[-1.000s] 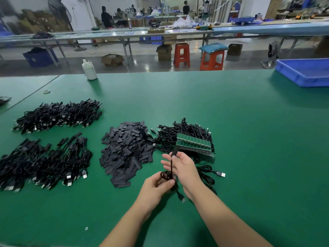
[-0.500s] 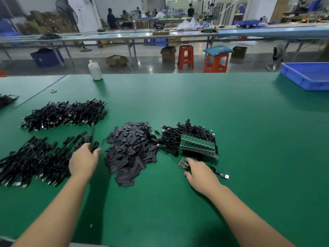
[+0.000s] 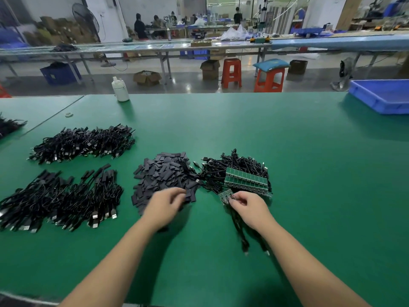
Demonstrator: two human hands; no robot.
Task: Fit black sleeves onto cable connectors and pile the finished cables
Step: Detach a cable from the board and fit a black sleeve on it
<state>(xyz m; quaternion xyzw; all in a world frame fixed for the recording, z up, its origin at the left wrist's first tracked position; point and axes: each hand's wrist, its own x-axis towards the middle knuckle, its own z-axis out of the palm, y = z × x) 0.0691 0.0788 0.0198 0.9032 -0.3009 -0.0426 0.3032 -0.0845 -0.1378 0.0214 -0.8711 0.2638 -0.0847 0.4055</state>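
Observation:
A heap of flat black sleeves point(image 3: 164, 173) lies in the middle of the green table point(image 3: 309, 185). My left hand point(image 3: 164, 207) hovers over the heap's near edge, fingers curled; blur hides whether it holds a sleeve. To the right is a tangle of unsleeved black cables point(image 3: 234, 167) with a stack of green circuit boards point(image 3: 245, 180) on top. My right hand point(image 3: 247, 206) pinches a small green board point(image 3: 224, 194) whose black cable point(image 3: 241, 231) trails toward me. Two piles of finished cables sit at left, one nearer point(image 3: 59, 200), one farther point(image 3: 81, 142).
A white bottle point(image 3: 120, 89) stands at the table's far edge. A blue bin point(image 3: 382, 96) occupies the far right corner. More black cables point(image 3: 8, 126) lie on the adjoining table at left. Stools, boxes and seated people are beyond the table.
My left hand has swung right from the nearer finished pile to the sleeve heap. My right hand has lifted a small board with its cable from beside the tangle.

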